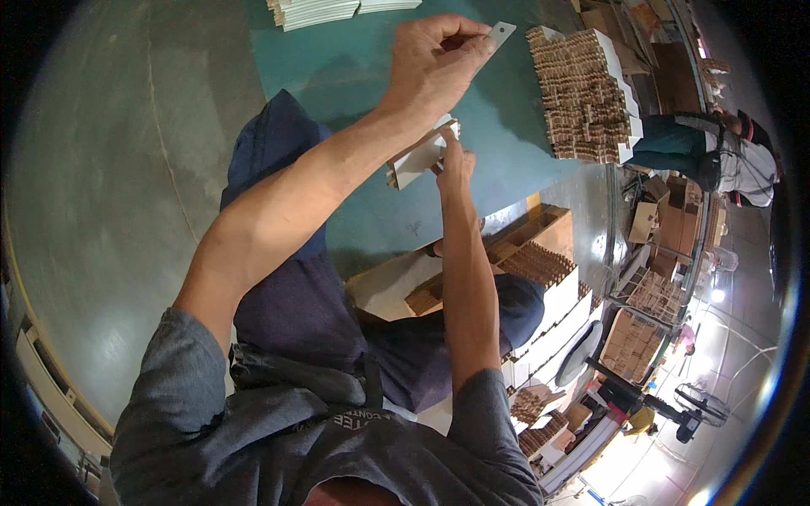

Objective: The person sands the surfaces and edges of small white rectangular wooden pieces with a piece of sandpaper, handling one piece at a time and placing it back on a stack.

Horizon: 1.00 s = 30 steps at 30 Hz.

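Over the smooth green surface [506,126], the left hand [439,63] is pinching a thin pale strip [504,34] beyond the right hand [456,160], which is gripping a white-faced, brown-edged rectangular bundle [419,158], its long axis slanting away rightward.

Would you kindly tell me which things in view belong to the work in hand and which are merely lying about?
Apparently in use:
pale strip in left hand
white piece in right hand
probably the brown stack on the green surface

Seemingly just lying about:
black fan
cardboard boxes
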{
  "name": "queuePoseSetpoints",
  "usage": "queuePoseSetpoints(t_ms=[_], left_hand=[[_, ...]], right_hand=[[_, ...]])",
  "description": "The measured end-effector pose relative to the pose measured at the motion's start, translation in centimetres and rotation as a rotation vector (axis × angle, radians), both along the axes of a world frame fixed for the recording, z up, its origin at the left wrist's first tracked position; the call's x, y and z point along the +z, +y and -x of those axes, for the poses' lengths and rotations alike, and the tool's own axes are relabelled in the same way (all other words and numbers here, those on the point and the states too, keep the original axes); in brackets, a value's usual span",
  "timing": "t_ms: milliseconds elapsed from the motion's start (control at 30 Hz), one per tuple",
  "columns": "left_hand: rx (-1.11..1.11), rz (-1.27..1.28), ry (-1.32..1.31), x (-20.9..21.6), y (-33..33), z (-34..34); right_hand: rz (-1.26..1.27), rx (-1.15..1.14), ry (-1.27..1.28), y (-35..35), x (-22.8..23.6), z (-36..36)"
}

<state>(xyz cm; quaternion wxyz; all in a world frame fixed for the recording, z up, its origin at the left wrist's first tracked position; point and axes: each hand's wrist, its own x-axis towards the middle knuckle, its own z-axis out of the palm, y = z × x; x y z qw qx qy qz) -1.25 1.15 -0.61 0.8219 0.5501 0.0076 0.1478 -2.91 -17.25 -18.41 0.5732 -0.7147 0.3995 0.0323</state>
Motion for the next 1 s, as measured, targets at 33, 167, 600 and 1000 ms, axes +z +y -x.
queuePoseSetpoints(t_ms=[33,167,600,1000], left_hand=[[-0.004,0.011,0.004,0.0,0.4,0.0],[0.003,0.009,-0.001,-0.2,0.3,-0.5],[-0.130,-0.263,-0.003,-3.0,-0.1,-1.7],[-0.235,-0.106,0.272,-8.8,0.9,-5.2]], right_hand=[[0.036,-0.032,-0.003,0.4,-1.1,-0.7],[0.225,-0.133,-0.014,0.1,-3.9,-2.2],[-0.208,0.155,-0.423,-1.0,11.3,11.9],[-0.311,-0.813,-0.781,-15.9,14.6,39.5]])
